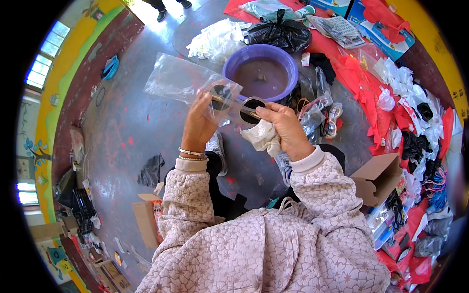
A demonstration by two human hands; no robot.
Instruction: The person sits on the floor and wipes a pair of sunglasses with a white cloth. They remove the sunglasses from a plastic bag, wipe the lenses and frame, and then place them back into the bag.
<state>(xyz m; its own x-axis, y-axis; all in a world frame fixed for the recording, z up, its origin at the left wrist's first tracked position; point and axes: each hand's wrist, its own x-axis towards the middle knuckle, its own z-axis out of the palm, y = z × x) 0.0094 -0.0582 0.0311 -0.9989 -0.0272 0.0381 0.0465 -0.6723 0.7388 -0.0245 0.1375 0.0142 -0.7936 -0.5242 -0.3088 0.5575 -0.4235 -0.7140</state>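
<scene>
A pair of sunglasses (252, 108) with dark round lenses is held up between my two hands. My left hand (199, 119) is closed on its left side, where a clear plastic bag (181, 80) covers that lens and stretches off to the upper left. My right hand (286, 124) pinches the right lens and the gold-coloured temple between thumb and fingers. A crumpled white cloth or tissue (263, 136) hangs below the right fingers, tucked in the same hand. Just beyond the glasses stands a purple basin (226, 73) of murky water.
A black plastic bag (281, 34) and white plastic bags (215, 41) lie behind the basin. More glasses (333, 119) in wrappers are right of it. Red sheeting (364, 93) with heaped plastic runs along the right. Open cardboard boxes (378, 178) (144, 217) flank me.
</scene>
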